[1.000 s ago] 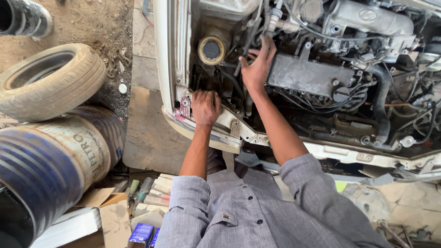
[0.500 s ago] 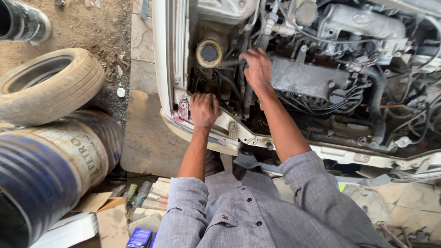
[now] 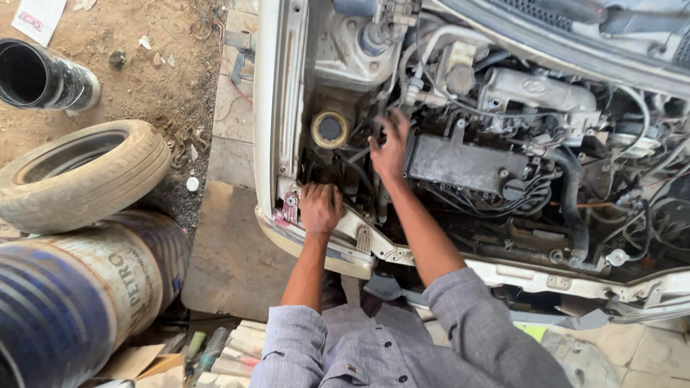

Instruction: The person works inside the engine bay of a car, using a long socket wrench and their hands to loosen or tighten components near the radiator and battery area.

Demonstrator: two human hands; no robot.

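I lean over the open engine bay of a white car (image 3: 287, 86). My left hand (image 3: 320, 207) rests with curled fingers on the front crossmember at the bay's left corner, next to a small red-marked bracket (image 3: 290, 208). My right hand (image 3: 390, 147) reaches deeper, its fingers spread against the left end of the dark engine cover (image 3: 460, 164), among hoses and cables. Whether it grips anything there is hidden by the hand itself. A round yellowish reservoir cap (image 3: 330, 129) sits just left of my right hand.
A loose tyre (image 3: 79, 176) lies on the dirt at the left. A blue and white drum (image 3: 72, 287) lies on its side below it. A black pipe section (image 3: 43, 75) stands at the top left. Screwdrivers (image 3: 205, 352) lie by cardboard near my feet.
The camera has shifted so the bay sits lower in view. My right hand has moved slightly further into the bay beside the engine cover. My left hand stays on the crossmember.
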